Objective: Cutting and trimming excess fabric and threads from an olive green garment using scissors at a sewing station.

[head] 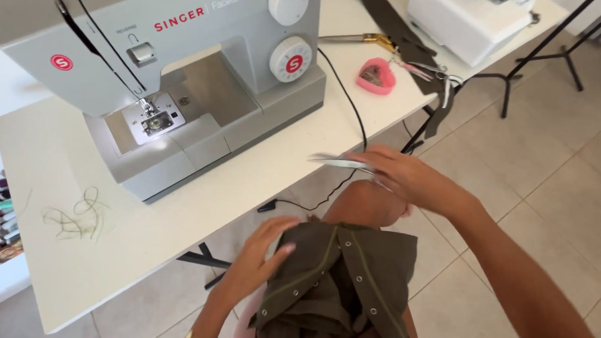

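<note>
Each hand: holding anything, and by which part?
Right hand holds a thin metal tool, blurred, by its near end. Left hand presses the olive garment at its upper edge.
</note>
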